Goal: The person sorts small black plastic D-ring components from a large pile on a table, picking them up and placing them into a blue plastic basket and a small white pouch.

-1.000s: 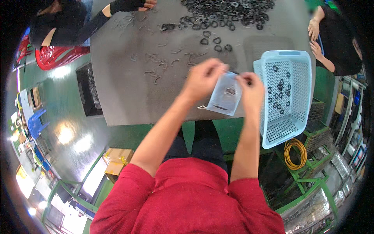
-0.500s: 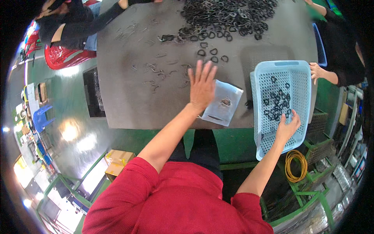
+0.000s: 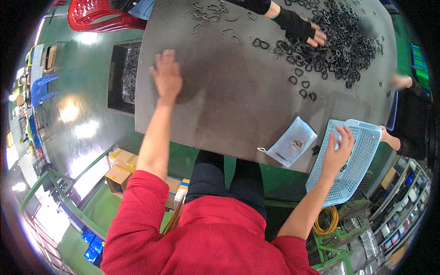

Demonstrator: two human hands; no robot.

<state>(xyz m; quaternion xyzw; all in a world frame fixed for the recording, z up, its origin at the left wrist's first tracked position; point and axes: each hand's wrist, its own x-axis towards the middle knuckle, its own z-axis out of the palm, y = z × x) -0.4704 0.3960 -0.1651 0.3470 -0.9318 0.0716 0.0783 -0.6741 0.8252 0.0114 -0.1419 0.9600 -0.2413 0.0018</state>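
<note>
A big grey worktable with a matte, worn top (image 3: 238,96) carries everything here. Along its far edge toward the right corner lies a thick heap of small black metal rings and loops (image 3: 348,32), with a few strays (image 3: 303,87) trailing toward the middle. Near the far left corner a thin scatter of bent grey wire hooks (image 3: 208,11) lies loose. At the near edge, right of centre, a flat clear plastic bag (image 3: 293,145) rests partly over the lip. A pale blue perforated plastic basket (image 3: 355,158) sits tilted at the near right corner.

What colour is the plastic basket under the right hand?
Light blue basket, seen best in the head view.
</note>
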